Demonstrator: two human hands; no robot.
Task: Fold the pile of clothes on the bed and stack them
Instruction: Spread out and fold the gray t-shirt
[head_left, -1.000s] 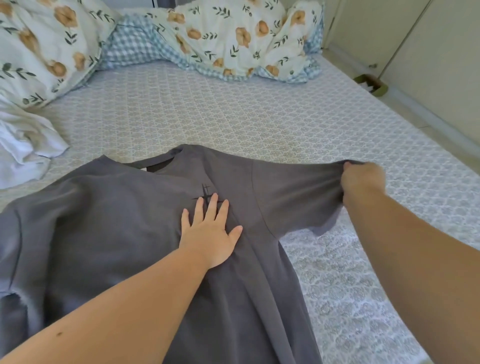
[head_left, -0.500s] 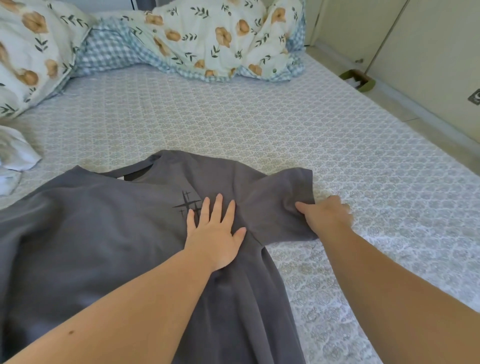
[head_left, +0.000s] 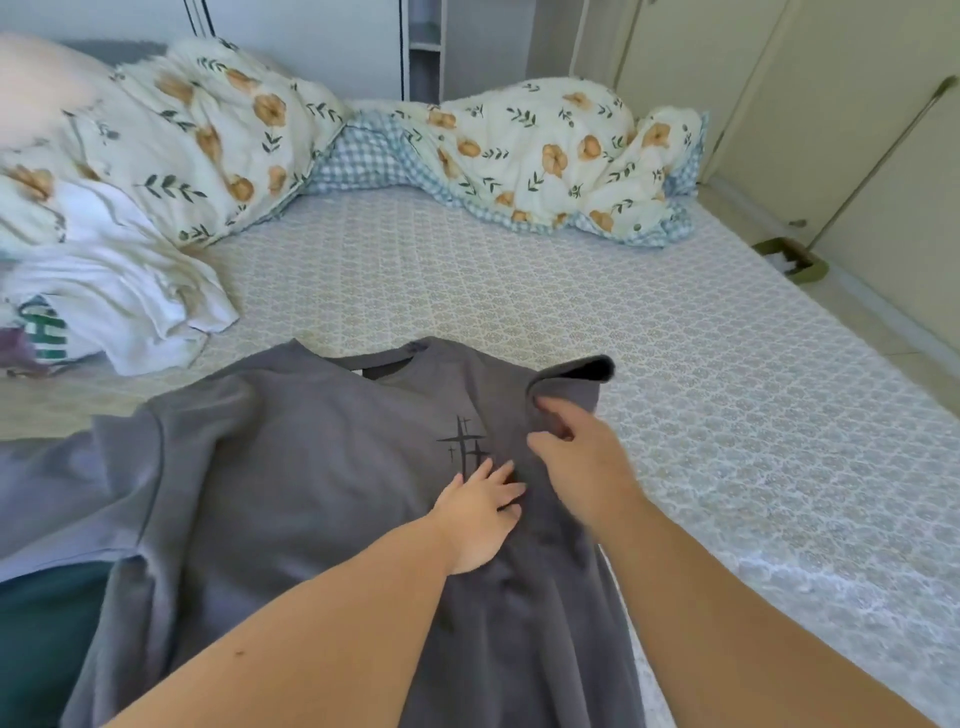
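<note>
A grey t-shirt (head_left: 291, 493) with a dark cross print lies front up on the bed (head_left: 675, 415). My left hand (head_left: 478, 514) presses flat on the chest just below the print, fingers straight. My right hand (head_left: 576, 457) is right beside it over the shirt's right shoulder, its fingers curled on the right sleeve (head_left: 571, 376). That sleeve is folded inward over the chest, and its edge still stands up a little. The shirt's lower part runs out of view at the bottom.
A crumpled pile of white clothes (head_left: 114, 296) lies at the left, with a lavender garment (head_left: 47, 499) and a dark green one (head_left: 41, 634) under the shirt's left side. A floral duvet (head_left: 545, 156) is bunched along the head end. Wardrobe doors and a green tray (head_left: 789, 260) stand to the right.
My right hand has carried the right sleeve from stretched out sideways inward onto the shirt's chest, ending next to my left hand. My left hand has stayed pressed on the shirt.
</note>
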